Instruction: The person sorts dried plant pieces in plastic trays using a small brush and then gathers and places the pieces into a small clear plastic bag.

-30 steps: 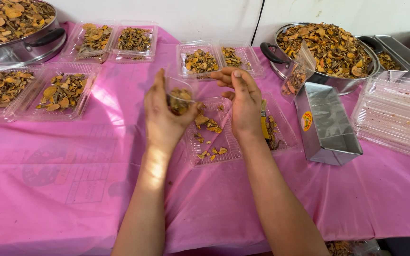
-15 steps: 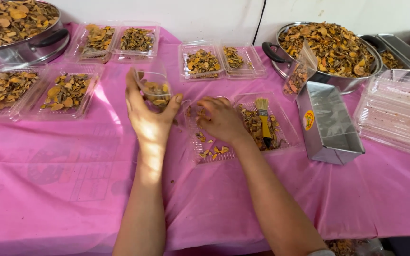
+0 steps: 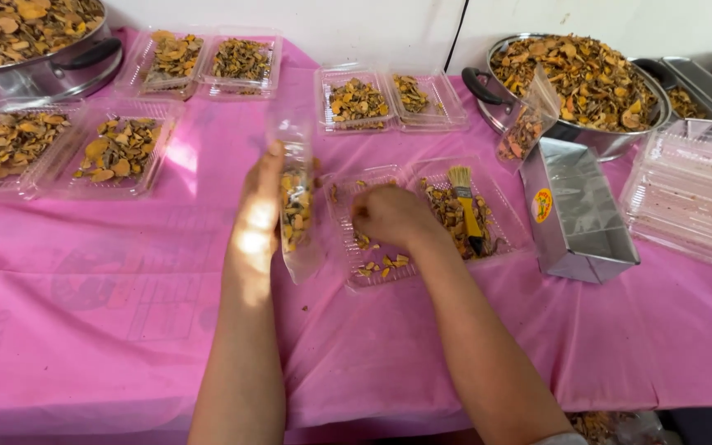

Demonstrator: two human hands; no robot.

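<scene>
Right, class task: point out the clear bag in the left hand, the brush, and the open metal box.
clear bag (image 3: 297, 210), head view, on its filled middle.
brush (image 3: 466, 210), head view, on its yellow handle.
metal box (image 3: 583, 218), head view, on its inner floor.

Clear bag (image 3: 297, 206) of yellow-brown dried slices, upright beside open clear tray (image 3: 372, 247).

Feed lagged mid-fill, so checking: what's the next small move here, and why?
Probably lift a pinch of chips from the tray into the bag: the right hand is down in that tray, while the left hand holds the bag upright, part filled.
</scene>
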